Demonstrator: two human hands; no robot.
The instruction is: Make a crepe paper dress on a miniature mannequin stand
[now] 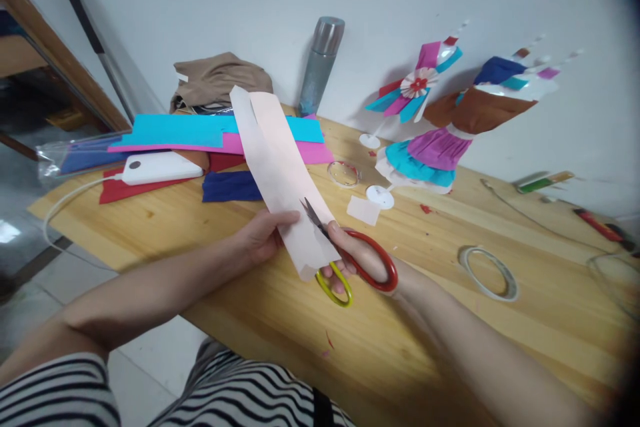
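Observation:
A long pale pink and white paper strip (275, 160) slants across the middle of the head view. My left hand (265, 233) pinches its left edge, thumb on top and fingers beneath. My right hand (357, 253) holds scissors (380, 263) with one red handle and one yellow handle. The scissor blades lie over the strip, pointing up and left, and my right thumb is at the strip's right edge. How far the blades are apart is hard to make out. The strip's near end hangs just above the yellow handle.
Coloured paper strips (175, 130) and a white power bank (163, 168) lie at left. A grey bottle (323, 67) and brown cloth (225, 77) stand behind. Paper-dressed figures (440, 153) are at back right, a tape roll (487, 273) at right, a pink scrap (364, 210) between.

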